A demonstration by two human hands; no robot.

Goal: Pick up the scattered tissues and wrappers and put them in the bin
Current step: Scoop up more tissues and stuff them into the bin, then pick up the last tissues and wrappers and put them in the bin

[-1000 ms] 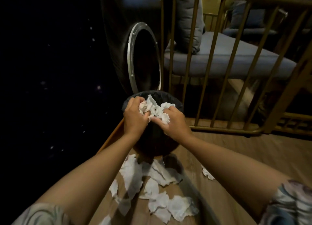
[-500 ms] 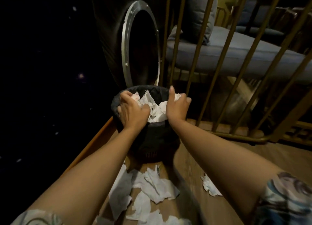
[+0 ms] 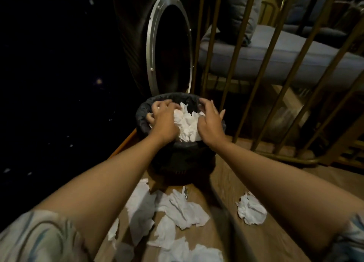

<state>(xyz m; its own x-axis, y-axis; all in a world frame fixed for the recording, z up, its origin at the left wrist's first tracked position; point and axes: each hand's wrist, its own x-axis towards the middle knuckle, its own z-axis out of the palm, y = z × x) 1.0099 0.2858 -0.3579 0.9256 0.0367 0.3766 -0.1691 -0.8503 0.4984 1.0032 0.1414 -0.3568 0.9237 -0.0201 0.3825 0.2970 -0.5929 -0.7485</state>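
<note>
A small black bin [image 3: 183,159] with a dark liner stands on the wooden floor, filled to the top with crumpled white tissues [image 3: 187,126]. My left hand [image 3: 164,120] lies palm down on the left of that pile with its fingers spread. My right hand [image 3: 209,124] hovers over the pile's right side, fingers apart and curved, holding nothing. Several white tissues [image 3: 185,210] lie scattered on the floor in front of the bin, between my forearms. One crumpled tissue [image 3: 251,208] lies apart to the right.
A gold metal railing [image 3: 254,96] rises just behind and to the right of the bin, with a grey cushioned seat [image 3: 275,53] beyond it. A dark panel with a round metal ring [image 3: 151,45] stands behind the bin. The left side is dark.
Both hands held a bunch of tissues above the bin, lowered it into the bin, and have since opened; the tissues rest in the bin. The view has moved closer.
</note>
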